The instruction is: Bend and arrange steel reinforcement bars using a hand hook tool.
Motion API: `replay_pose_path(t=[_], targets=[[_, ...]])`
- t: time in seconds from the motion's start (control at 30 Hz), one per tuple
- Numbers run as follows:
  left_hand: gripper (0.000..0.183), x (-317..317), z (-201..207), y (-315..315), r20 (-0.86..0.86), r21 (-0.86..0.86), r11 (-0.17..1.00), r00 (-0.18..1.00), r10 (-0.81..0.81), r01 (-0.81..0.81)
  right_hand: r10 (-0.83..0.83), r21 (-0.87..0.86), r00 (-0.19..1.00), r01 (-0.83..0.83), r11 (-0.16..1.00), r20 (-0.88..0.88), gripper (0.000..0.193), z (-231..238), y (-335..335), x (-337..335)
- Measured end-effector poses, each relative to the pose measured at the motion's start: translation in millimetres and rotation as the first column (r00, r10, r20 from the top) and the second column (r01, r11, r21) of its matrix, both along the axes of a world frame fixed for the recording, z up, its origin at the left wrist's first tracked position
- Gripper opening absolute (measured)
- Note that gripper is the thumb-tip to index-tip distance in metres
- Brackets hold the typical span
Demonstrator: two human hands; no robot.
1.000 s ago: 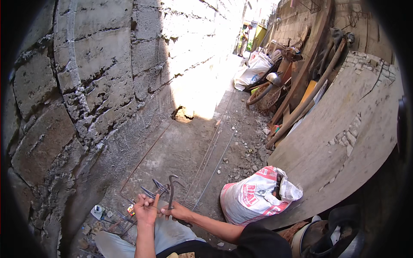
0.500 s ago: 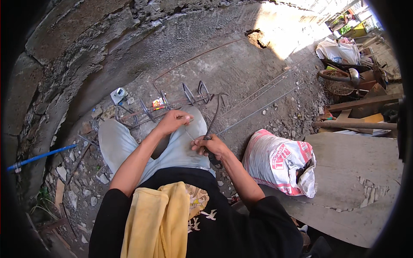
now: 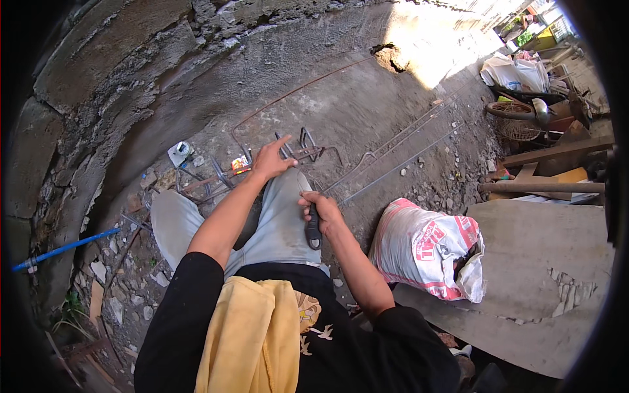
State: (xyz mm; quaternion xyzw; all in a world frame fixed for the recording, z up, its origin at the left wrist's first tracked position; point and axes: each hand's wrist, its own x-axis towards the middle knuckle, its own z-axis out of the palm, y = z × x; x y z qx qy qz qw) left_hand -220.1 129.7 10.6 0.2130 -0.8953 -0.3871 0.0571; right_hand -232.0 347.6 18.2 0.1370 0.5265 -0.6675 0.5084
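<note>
My left hand [image 3: 274, 159] reaches over my knee to a row of bent steel stirrups [image 3: 305, 141] on a rusty reinforcing bar. Its fingers are stretched out and spread, at or against one stirrup; I cannot tell whether they touch it. My right hand [image 3: 321, 211] is closed round a tool with a black handle [image 3: 314, 232], held upright above my right thigh. The working end of that tool is hidden by the hand. More stirrups [image 3: 221, 173] stand further left along the bar, by a small red and yellow packet [image 3: 240, 164].
A measuring tape [image 3: 179, 154] lies beyond my left knee. Long thin rods [image 3: 400, 141] stretch across the ground to the far right. A filled white and red sack [image 3: 422, 249] rests beside a grey board [image 3: 537, 262]. A blue pipe [image 3: 65, 249] and rubble lie left, along a rough wall [image 3: 157, 85].
My left hand has moved forward from the thin wire between my hands to the stirrups, its fingers spreading. My right hand has shifted slightly up, with the black handle now turned more upright.
</note>
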Motion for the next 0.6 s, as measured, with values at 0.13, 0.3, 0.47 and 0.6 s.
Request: replay_pose_path(t=[0.13,0.3,0.47,0.6], targets=[[0.068,-4,2,1,-0.065,-0.082,0.995,0.997,0.049,-0.054,0.003,0.025,1.0,-0.003,1.0,-0.005,0.02,0,-1,-1],[0.054,-4,-19,-29,-0.111,0.104,0.995,0.994,0.008,0.004,0.036,0.055,0.999,-0.034,0.998,-0.029,0.017,7,-10,2],[0.053,-12,-28,-29,-0.123,0.145,0.988,0.992,-0.025,0.043,0.132,0.102,0.99,-0.126,0.987,-0.05,0.015,7,-25,-4],[0.06,-23,-39,-35,-0.097,0.046,0.998,0.994,-0.043,0.047,0.149,0.086,0.988,-0.145,0.986,-0.038,0.012,-3,-46,-7]])
